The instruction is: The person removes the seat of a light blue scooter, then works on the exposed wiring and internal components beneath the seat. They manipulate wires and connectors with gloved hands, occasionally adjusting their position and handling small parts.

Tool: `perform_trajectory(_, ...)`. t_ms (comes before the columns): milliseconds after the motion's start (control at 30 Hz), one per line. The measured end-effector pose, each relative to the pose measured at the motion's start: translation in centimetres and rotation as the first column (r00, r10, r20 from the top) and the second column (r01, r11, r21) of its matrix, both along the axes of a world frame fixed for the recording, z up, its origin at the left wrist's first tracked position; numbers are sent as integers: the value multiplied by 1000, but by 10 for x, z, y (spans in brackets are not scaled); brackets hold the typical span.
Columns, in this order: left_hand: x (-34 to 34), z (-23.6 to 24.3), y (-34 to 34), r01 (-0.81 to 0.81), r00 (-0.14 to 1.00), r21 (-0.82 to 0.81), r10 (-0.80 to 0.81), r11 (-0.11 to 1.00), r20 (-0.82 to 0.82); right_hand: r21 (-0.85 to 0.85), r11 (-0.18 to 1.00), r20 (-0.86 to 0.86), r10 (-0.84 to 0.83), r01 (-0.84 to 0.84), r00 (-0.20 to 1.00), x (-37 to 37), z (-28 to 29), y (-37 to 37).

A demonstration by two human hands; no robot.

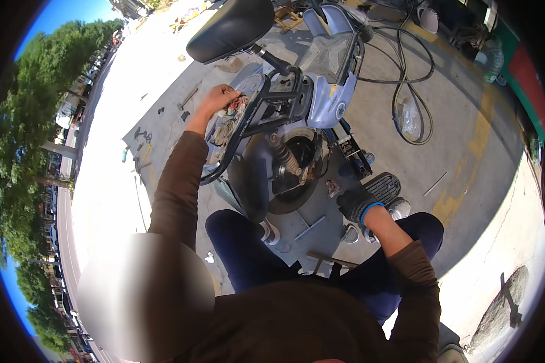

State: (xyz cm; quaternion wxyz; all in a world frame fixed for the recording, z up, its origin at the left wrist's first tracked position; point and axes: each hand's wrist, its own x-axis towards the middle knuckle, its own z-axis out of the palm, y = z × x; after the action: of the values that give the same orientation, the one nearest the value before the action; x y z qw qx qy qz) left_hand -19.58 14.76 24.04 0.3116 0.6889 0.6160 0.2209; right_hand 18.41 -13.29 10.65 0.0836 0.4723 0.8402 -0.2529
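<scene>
Scooter (333, 100), rear wheel (298, 195) exposed.
Left hand (219, 98), far left: half-curled over cluttered tray (252, 83). Right hand (357, 204), near right, gloved: loosely curled. Holds: cannot tell. Best sorted by fingertip.

The left arm (178, 175) stretches forward, its bare left hand (220, 98) back-up with bent fingers; the right forearm (390, 231) angles inward, the gloved right hand (356, 206) loosely curled, knuckles upward.
</scene>
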Motion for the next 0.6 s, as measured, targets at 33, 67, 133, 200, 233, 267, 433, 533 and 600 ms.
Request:
perform_trajectory(33,-7,-10,4,32,998,40,-29,999,-62,20,1000,-38,-23,24,999,-1,-8,-1)
perform_trajectory(67,-17,-15,9,11,1000,-10,-11,1000,-27,56,998,-69,-16,20,997,-2,-16,-2)
perform_trajectory(133,-15,-19,12,46,998,9,-46,999,38,98,995,-105,-16,26,994,1,-26,-3)
perform_trajectory(200,-15,-20,9,83,996,13,-83,996,-23,90,996,-100,0,9,995,2,-28,-2)
perform_trajectory(233,-17,-23,10,131,987,70,-124,989,-100,73,997,-89,11,-5,996,0,-26,-1)
perform_trajectory(267,-18,-25,11,183,971,122,-160,976,-179,55,998,-75,14,-10,997,1,-22,1)
perform_trajectory(433,-56,-27,8,82,997,131,-82,988,-3,29,997,-16,70,-70,997,-2,-8,0)
perform_trajectory(533,-62,-14,-1,-96,951,-39,104,995,290,74,997,-68,31,-26,997,1,-10,-4)
perform_trajectory(600,-51,-5,-5,-146,918,-19,143,989,370,29,1000,-68,8,-6,998,-1,-3,-4)
